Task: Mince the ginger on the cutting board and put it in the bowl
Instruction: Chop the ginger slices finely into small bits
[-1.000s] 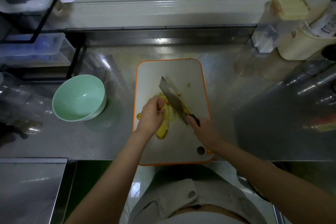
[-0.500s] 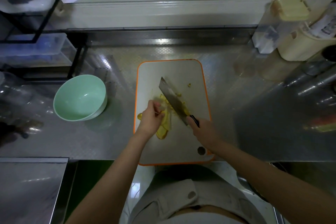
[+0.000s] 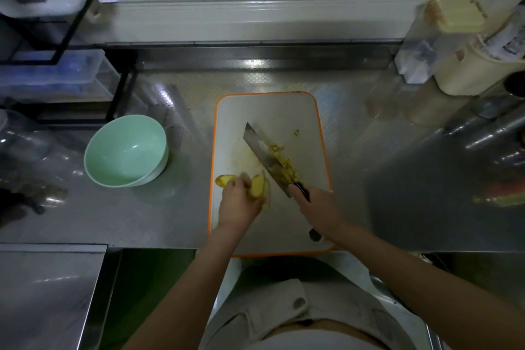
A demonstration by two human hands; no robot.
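Note:
A white cutting board (image 3: 270,111) with an orange rim lies on the steel counter. My left hand (image 3: 240,204) grips yellow ginger slices (image 3: 257,186) at the board's left side; one slice (image 3: 224,180) juts over the rim. My right hand (image 3: 315,207) holds the black handle of a cleaver (image 3: 262,155), whose blade lies slanted across the board's middle. Chopped ginger bits (image 3: 279,155) lie along the blade's right side. The pale green bowl (image 3: 125,150) stands empty on the counter, left of the board.
A black wire rack with clear plastic boxes (image 3: 51,74) stands at the back left. Cream and clear containers (image 3: 460,45) crowd the back right corner, with steel utensils (image 3: 488,128) below them. A steel lid or panel (image 3: 48,293) sits at the front left.
My left hand has pulled the ginger slices back and left, away from the blade, toward the board's left rim. The cleaver has stayed almost where it was, with chopped bits now showing beside it.

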